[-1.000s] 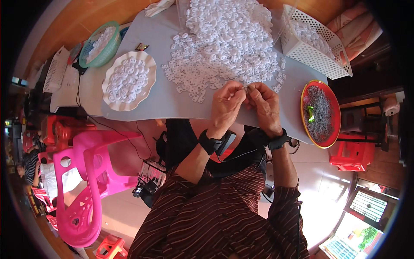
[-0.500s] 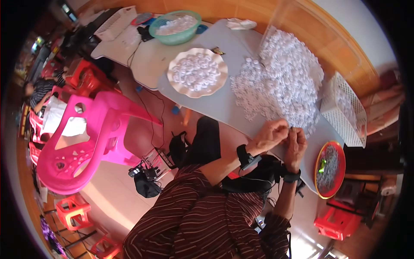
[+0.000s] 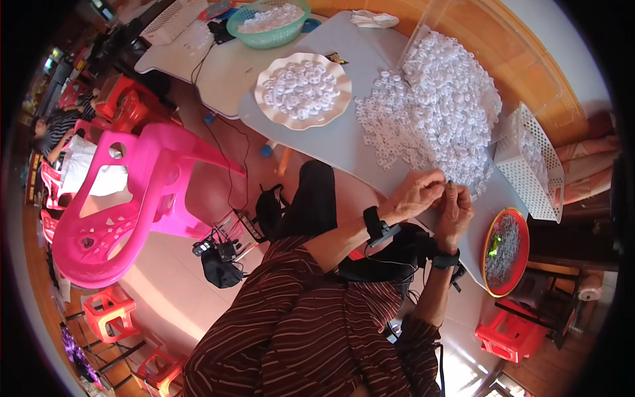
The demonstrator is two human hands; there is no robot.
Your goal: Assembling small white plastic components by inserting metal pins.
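A grey table (image 3: 317, 147) runs across the upper part of the view, its near edge slanting down toward the right. A pink chair (image 3: 151, 155) stands on the floor at the left, well apart from the hands, with a red stool (image 3: 111, 315) below it.

The heap (image 3: 453, 99) of small white pieces covers the right part of the table, thick at the back and thinning toward the left and the near edge. A white basket (image 3: 521, 182) with holed sides stands just right of it, more pale pieces inside. Back at the left, a green basket (image 3: 268, 40) also holds white pieces. Nearer, a plate (image 3: 344, 86) with a wavy rim carries a mound of them. At the right end, a red bowl (image 3: 501, 289) holds thin grey bits (image 3: 507, 251).

The left hand (image 3: 418, 194) and right hand (image 3: 455, 210) meet just over the table's near edge, beside the heap's near side. Thumb and fingers of each are pinched closed, tips almost together; whether a piece sits between them is too small to tell. Each wrist wears a black band (image 3: 376, 225). Among the grey bits lies a bright green wrapper (image 3: 495, 245).
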